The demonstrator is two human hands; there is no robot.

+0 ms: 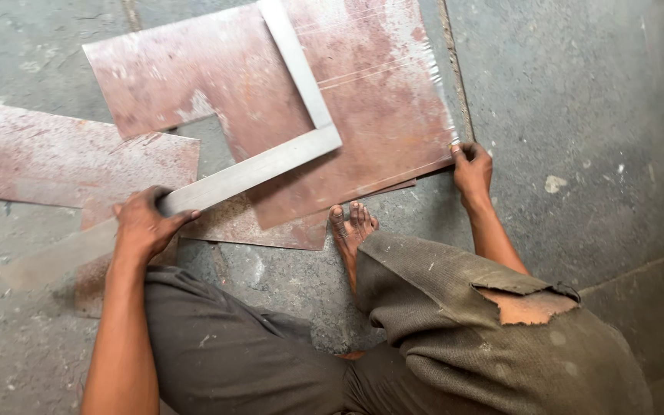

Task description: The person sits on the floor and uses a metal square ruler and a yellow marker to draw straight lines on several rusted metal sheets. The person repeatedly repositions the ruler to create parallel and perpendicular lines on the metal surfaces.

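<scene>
A rusty reddish metal sheet with a rectangular notch cut in its left side lies flat on the concrete floor. A large steel L-shaped square rests across it. My left hand grips the long arm of the square near its middle. At the sheet's lower right corner, my right hand pinches the edge. I squat over the work, and my bare foot touches the sheet's near edge.
A second rusty sheet lies to the left, partly under the first, and more plate shows beneath its near edge. Grey concrete floor with seams stretches to the right. My knees in worn, torn trousers fill the lower frame.
</scene>
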